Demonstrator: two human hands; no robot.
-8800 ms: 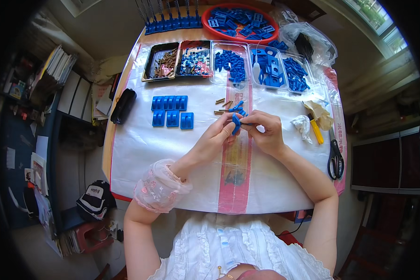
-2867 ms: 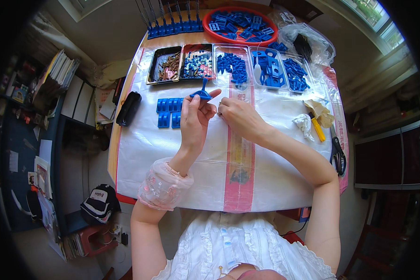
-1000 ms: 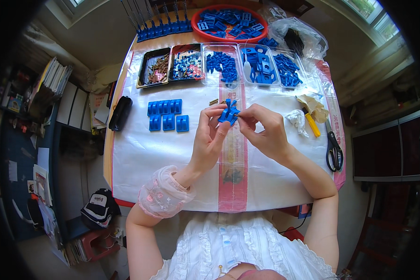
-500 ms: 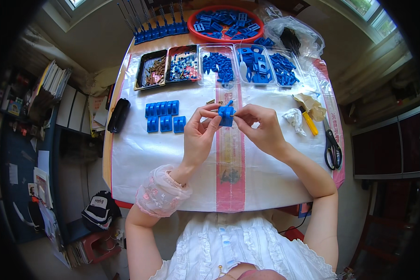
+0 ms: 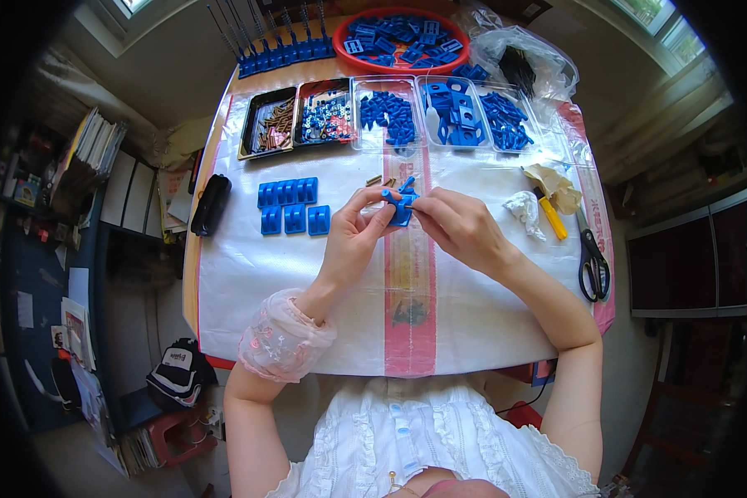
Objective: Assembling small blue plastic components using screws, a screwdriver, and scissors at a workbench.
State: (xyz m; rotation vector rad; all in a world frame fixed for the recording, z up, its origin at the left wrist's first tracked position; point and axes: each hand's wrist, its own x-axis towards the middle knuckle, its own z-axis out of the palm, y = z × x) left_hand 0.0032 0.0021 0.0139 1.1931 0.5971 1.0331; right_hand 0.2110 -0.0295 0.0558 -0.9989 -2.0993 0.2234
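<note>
Both hands meet over the middle of the desk (image 5: pixel 224 274), which is covered with white sheeting, and between them they hold a small blue plastic part (image 5: pixel 402 206). The left hand (image 5: pixel 353 236) has its fingers (image 5: pixel 372 197) pinched on the part's left side; the right hand (image 5: pixel 461 226) has its fingers (image 5: pixel 423 209) closed on the right side — so the part sits clamped between the two sets of fingertips, lifted just above the sheet.

Just beyond the fingertips lie a few small brass pins (image 5: pixel 375 180) on the sheet. To the left of the left hand's fingers, two rows of finished blue blocks (image 5: pixel 290 205) lie side by side. Farther beyond the fingers stands a row of trays (image 5: pixel 382 116) — brass pieces, mixed small bits, blue parts — and past them a round red tray (image 5: pixel 402 35) of more blue pieces. Well to the right of the right hand's fingers lie a yellow-handled tool (image 5: pixel 552 217) and black scissors (image 5: pixel 593 264).
</note>
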